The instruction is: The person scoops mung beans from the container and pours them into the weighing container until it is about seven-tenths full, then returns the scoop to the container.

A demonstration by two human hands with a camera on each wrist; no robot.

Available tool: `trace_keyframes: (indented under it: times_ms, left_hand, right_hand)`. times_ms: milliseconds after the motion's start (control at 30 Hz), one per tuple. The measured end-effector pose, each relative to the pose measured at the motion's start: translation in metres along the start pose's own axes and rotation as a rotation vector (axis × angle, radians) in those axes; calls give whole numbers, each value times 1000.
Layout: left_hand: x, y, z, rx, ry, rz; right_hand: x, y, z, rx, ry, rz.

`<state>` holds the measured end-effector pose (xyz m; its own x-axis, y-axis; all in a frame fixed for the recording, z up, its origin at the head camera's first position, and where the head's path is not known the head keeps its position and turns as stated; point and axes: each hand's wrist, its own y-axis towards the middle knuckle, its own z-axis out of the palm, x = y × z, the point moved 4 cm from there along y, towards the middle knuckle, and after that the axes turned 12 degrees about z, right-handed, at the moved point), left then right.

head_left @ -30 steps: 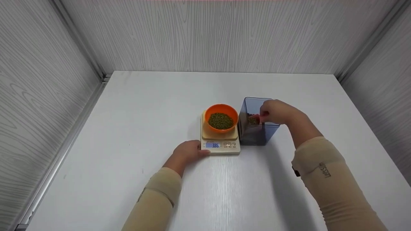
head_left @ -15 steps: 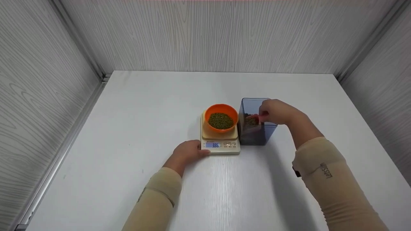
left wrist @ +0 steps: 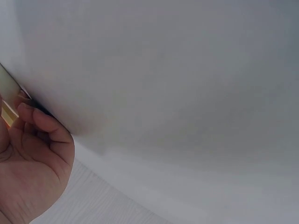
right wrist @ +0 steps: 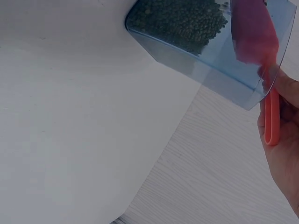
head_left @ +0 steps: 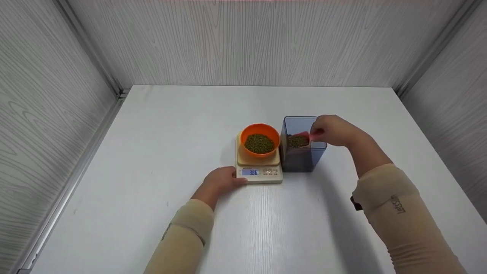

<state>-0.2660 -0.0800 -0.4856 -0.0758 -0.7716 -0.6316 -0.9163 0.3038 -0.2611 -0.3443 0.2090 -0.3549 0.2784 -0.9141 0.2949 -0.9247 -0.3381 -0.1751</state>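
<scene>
The red scoop (right wrist: pixel 254 32) is inside the blue see-through box (head_left: pixel 298 163), its handle (right wrist: pixel 272 119) reaching out past the rim. Small green grains (right wrist: pixel 177 21) lie in the box; in the head view some sit in or right against the scoop, though how full it is I cannot tell. At three o'clock from the scoop, the right hand (head_left: pixel 335 130) is closed firmly round the handle, thumb along it near the rim. At nine o'clock from the scoop, outside the box, the orange bowl (head_left: pixel 262 129) holds more green grains and stands upright on the kitchen scale (head_left: pixel 262 179), whose display (head_left: pixel 250 172) seems to show 386. Scale and box stand side by side, touching or nearly so. Between seven and eight o'clock from the bowl, the left hand (head_left: pixel 220 180) grips the near corner of the scale, thumb on its front edge, fingers bent at its side. All this rests on a white table (head_left: pixel 163 133). The step in hand looks like scooping grains; carrying a load to the bowl would call for a level lift clear of the rim, then a slow tip towards nine o'clock.
</scene>
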Motion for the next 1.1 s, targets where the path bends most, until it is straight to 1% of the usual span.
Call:
trace_keyframes:
  times_ms: [133,233,400,733,967,1100]
  left_hand:
    - [1,0,1,5,9,-3]
    - [3,0,2,10,-2,-15]
    - [6,0,2,10,-32,-38]
    - [5,0,1,11,-25,-37]
    - [3,0,0,3,-40,-30]
    - [3,0,1,1,-43,-37]
  right_hand:
    - [-8,-3,1,-6,60,22]
    - [-12,-5,2,-21,99,27]
    - [-17,-7,4,-27,137,32]
    - [-30,-12,6,-44,203,73]
    - [-39,-16,5,-103,275,66]
    - [-47,-19,8,-121,339,96]
